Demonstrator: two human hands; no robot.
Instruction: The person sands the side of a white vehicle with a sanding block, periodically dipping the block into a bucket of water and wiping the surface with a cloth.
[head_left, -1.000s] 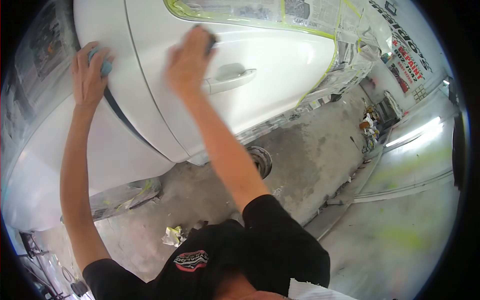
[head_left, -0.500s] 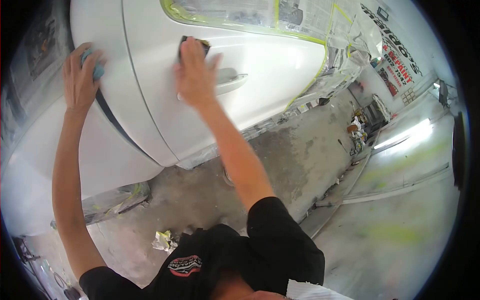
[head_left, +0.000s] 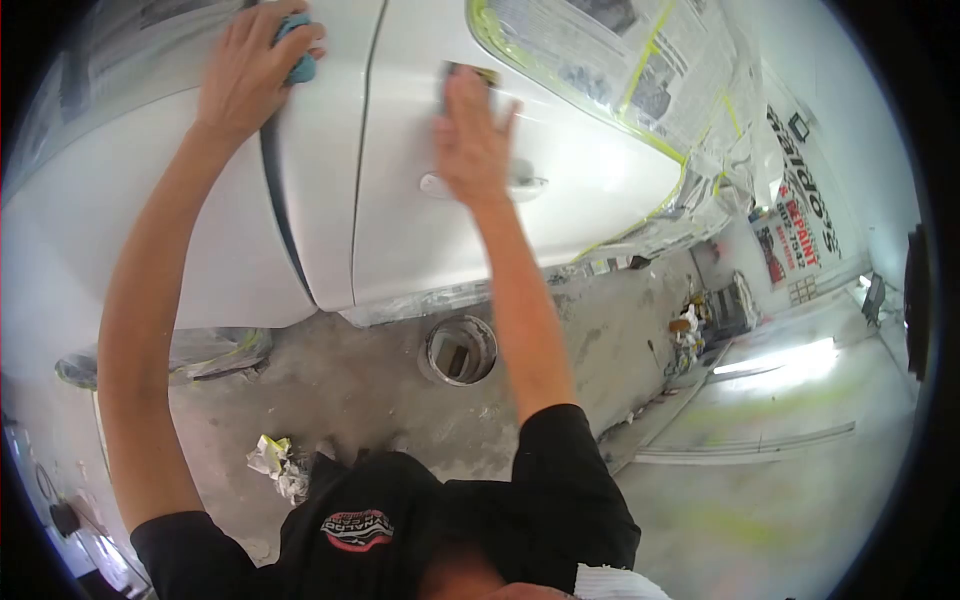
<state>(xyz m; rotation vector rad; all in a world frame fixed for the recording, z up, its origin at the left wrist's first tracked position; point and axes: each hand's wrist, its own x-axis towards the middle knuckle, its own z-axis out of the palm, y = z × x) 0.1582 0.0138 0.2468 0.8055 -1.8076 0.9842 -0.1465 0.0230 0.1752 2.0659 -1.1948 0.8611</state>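
My left hand [head_left: 243, 80] rests at the edge of the white car body panel [head_left: 320, 170], thumb and fingers closed on a soft blue wad [head_left: 300, 65], a cloth or sponge. With its fingers pressed flat, my right hand [head_left: 474, 145] holds a dark sanding pad [head_left: 484, 75] with a yellowish edge against the white car door [head_left: 410, 240]. The pad's underside and most of its face are hidden. Below the pad, my palm and wrist pass in front of the door handle [head_left: 530, 186]. Newspaper [head_left: 590, 50] and yellow-green tape [head_left: 650, 145] cover the window above.
A bucket [head_left: 458, 350] with a brownish block inside stands on the concrete floor [head_left: 350, 390] below the door. Crumpled masking paper [head_left: 280, 465] lies near my feet. Clutter [head_left: 690, 325] sits along the far wall, and a lettered sign [head_left: 795, 230] hangs there.
The view has turned and shifted, so the car appears farther right. The bucket, mostly hidden behind my right forearm before, now shows. Both hands keep their holds.
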